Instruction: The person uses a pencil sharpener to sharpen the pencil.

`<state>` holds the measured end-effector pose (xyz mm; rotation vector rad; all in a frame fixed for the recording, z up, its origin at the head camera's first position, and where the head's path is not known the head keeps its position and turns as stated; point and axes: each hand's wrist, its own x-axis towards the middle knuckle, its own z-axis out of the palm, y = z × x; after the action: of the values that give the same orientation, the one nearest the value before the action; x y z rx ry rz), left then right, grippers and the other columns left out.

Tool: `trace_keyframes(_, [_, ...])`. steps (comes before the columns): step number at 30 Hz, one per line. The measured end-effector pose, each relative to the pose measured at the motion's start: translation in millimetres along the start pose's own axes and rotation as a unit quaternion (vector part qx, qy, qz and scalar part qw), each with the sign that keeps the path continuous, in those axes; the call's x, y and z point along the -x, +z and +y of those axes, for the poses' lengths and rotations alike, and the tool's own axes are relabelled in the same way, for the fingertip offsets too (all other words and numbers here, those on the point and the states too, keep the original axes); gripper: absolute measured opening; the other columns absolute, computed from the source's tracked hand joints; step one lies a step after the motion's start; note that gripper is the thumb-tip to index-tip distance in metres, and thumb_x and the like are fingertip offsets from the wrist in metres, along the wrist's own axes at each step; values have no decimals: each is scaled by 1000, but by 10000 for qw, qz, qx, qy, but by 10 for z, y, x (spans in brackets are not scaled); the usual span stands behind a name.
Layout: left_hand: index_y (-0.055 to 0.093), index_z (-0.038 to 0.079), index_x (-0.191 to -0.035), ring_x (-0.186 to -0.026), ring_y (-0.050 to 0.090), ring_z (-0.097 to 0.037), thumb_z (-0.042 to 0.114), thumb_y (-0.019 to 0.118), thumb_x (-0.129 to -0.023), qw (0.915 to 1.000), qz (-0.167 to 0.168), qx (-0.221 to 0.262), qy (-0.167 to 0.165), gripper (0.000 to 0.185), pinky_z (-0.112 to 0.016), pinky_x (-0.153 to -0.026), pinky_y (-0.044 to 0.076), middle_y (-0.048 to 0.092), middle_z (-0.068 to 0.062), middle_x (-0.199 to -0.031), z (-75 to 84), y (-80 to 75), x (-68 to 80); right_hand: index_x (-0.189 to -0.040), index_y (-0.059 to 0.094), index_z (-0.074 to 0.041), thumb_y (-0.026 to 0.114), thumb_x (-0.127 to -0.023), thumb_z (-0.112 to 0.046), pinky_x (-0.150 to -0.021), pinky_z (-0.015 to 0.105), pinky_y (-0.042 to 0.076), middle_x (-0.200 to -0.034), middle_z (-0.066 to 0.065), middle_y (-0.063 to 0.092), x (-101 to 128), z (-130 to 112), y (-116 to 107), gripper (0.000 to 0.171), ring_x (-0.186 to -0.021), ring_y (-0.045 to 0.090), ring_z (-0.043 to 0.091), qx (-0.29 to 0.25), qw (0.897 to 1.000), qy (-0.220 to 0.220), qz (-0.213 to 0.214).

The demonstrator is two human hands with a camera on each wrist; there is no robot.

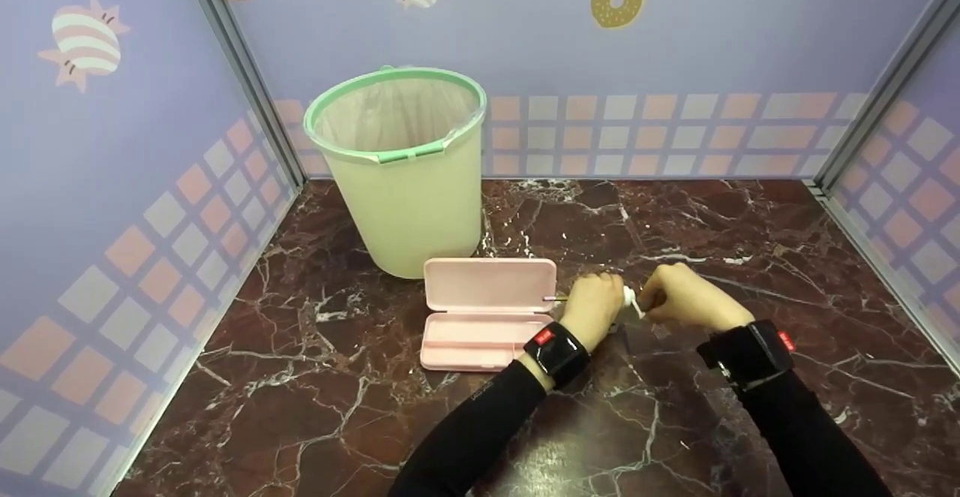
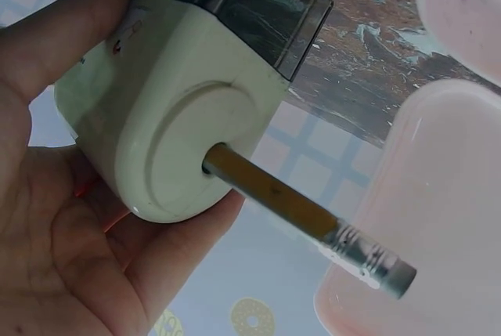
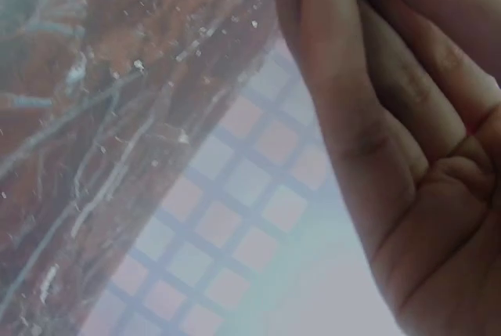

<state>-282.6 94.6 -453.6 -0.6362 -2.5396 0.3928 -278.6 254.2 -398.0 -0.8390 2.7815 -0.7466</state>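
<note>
Sharpener [image 2: 180,109] is gripped in the left hand [image 1: 592,308] just above the desk [image 1: 750,242], pencil [image 2: 305,214] inserted, eraser end toward the open pink case [image 1: 484,313]. Crank [image 1: 631,300] is pinched by the right hand [image 1: 686,298]. Green bin [image 1: 401,167] stands behind the case.

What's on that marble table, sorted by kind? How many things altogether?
Bins: 1, pale green bin
Cases: 1, open pink pencil case
Sharpeners: 1, cream sharpener, gripped by the left hand
Pencils: 1, pencil stuck in the sharpener
Total: 4
</note>
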Motion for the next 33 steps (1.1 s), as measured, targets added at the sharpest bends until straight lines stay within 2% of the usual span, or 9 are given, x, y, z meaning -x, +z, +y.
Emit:
trace_keyframes(5, [62,23,-92,-71,64,-5,25,52,-93,10000,66,-2,-30,10,-17,-58,50,69,9,-85,-4,1,-1,-72,73,-5,75,-75,8,-56,24,48,-68,4,69,9,-40,-48,13,-57,56,7,487,9963,-244,662])
trace_keyframes(11, [62,22,-94,-72,65,-6,25,52,-93,10000,-4,93,-26,10,-18,-60,50,69,8,-87,-8,2,5,-70,70,-3,77,-72,4,-59,29,44,-65,3,65,-55,-40,-31,11,-58,53,10,880,9877,-105,1286])
trace_keyframes(19, [62,21,-95,-74,65,-7,24,53,-93,9998,-108,157,-36,9,-18,-62,51,70,8,-89,-9,-9,5,-67,67,-3,75,-73,6,-58,37,47,-64,7,66,-135,-5,49,14,-57,57,17,1108,9773,-5,1805])
trace_keyframes(26, [63,20,-98,-75,65,-7,24,48,-95,9998,-167,112,18,16,-18,-62,51,70,7,-90,-11,-10,-1,-61,57,-6,68,-73,8,-54,39,40,-57,3,54,-264,83,148,21,-55,47,20,1209,9664,247,2254])
trace_keyframes(33, [65,20,-100,-75,65,-7,23,46,-96,9997,-196,110,68,20,-18,-60,52,69,7,-89,-2,-3,-6,-67,62,-2,67,-74,9,-61,51,47,-64,13,64,-383,250,285,13,-60,61,33,1266,9632,322,2350])
